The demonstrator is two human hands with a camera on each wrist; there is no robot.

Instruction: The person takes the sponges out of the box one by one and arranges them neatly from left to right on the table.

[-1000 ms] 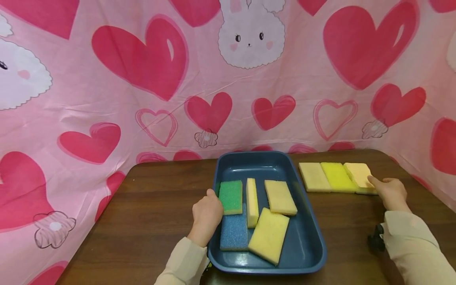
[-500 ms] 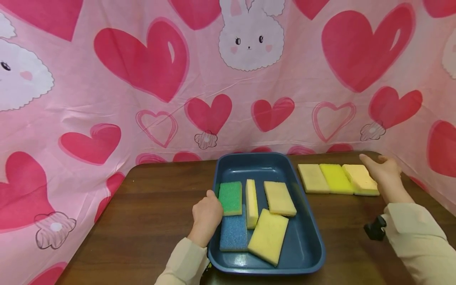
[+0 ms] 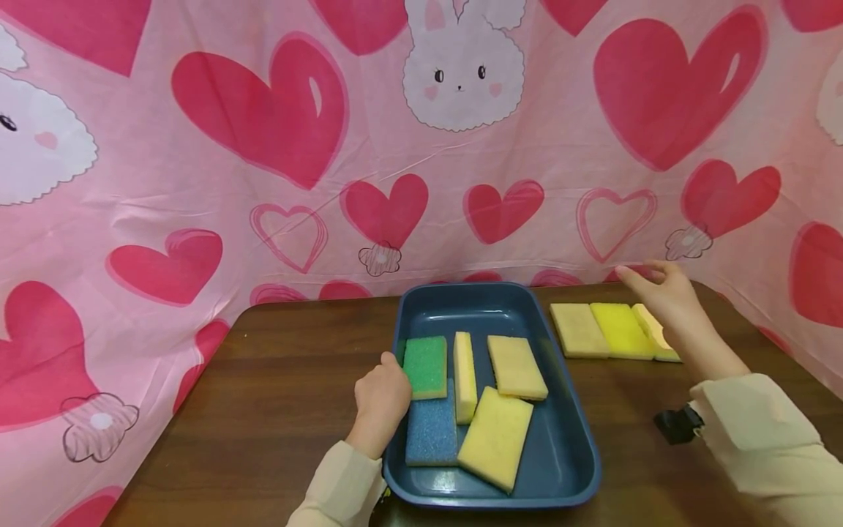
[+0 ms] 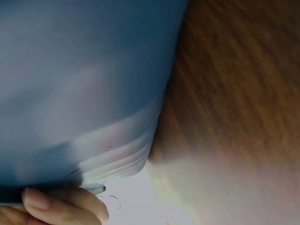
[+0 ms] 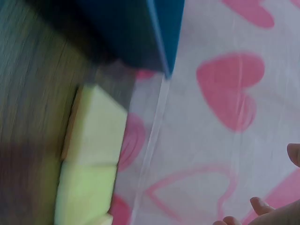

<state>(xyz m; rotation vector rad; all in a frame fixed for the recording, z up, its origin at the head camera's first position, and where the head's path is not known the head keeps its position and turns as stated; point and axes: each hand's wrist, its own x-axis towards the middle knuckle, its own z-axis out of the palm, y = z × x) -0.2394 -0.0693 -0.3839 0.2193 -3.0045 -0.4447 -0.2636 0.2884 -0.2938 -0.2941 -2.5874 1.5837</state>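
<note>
My left hand (image 3: 383, 395) grips the left rim of a blue tray (image 3: 573, 432); the left wrist view shows its fingers (image 4: 61, 206) curled at the rim. Inside the tray lie a green sponge (image 3: 425, 366), partly over a blue sponge (image 3: 431, 432), a narrow yellow sponge (image 3: 465, 373) on its edge, and two pale yellow sponges (image 3: 516, 366). My right hand (image 3: 678, 307) hovers with fingers spread, holding nothing. Below it, a row holds a beige sponge (image 3: 579, 331), a bright yellow sponge (image 3: 622, 331) and a pale yellow sponge (image 3: 648, 326), partly hidden by the hand.
The dark wooden table (image 3: 283, 402) extends on both sides of the tray. A pink curtain (image 3: 369, 146) with hearts and rabbits hangs right behind the table's back edge. A small black device (image 3: 678, 424) sits at my right wrist.
My right hand has let go of the pale yellow sponge at the row's right end, risen and moved left above it. The left hand stays on the tray rim.
</note>
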